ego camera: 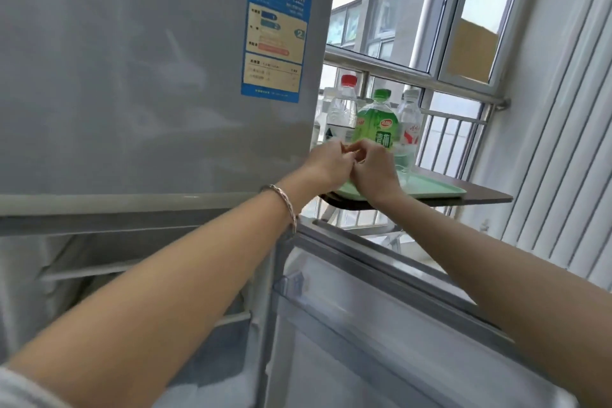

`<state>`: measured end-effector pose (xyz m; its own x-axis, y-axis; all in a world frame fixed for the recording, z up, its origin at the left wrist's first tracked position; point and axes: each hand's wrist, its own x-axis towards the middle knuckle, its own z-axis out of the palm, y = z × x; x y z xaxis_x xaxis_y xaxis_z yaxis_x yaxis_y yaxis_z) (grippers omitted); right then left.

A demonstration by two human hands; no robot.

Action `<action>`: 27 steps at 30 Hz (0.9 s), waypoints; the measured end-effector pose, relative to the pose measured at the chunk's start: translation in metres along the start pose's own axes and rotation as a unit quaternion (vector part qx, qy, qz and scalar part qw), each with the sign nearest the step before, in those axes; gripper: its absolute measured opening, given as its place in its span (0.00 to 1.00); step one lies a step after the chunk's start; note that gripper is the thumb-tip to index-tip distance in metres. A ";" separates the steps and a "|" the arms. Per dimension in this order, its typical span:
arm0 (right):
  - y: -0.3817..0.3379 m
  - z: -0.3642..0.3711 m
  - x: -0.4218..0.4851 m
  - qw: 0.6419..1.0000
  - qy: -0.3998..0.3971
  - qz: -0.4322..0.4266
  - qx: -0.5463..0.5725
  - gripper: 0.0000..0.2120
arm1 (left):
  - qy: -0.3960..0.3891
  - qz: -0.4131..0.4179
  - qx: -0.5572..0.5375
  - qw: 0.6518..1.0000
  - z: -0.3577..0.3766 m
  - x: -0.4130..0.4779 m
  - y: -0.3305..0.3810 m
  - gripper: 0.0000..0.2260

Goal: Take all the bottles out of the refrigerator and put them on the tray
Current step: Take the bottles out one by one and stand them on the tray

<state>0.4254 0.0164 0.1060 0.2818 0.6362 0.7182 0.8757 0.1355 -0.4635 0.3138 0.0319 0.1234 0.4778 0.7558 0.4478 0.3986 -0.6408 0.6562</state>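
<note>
Both hands met mid-frame, left hand (329, 161) and right hand (372, 169) with fingers curled together around something unclear, touching the upright green bottle (376, 122) standing on the tray (437, 189) just behind them.

Green-liquid bottle (376, 122): green cap, green label, upright, directly behind the right hand (374, 172). Clear bottle with red cap (342, 106): upright, behind the left hand (326, 161). Clear bottle with clear cap (410, 122): red-marked label, upright, beyond the right hand to its right. All stand close together on the pale green tray (430, 187) under both hands. Refrigerator (132, 76): lower door open below the forearms.
</note>
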 end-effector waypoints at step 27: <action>-0.084 0.379 -0.197 0.856 -0.508 0.065 0.065 0.15 | 0.055 -0.381 0.085 0.919 -0.078 -0.208 -0.336 0.12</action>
<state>0.1478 0.1670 -0.1932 -0.1713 0.9757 -0.1365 0.7936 0.0546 -0.6059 0.0196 0.1008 -0.1428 -0.0691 0.9969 -0.0383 0.7063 0.0760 0.7038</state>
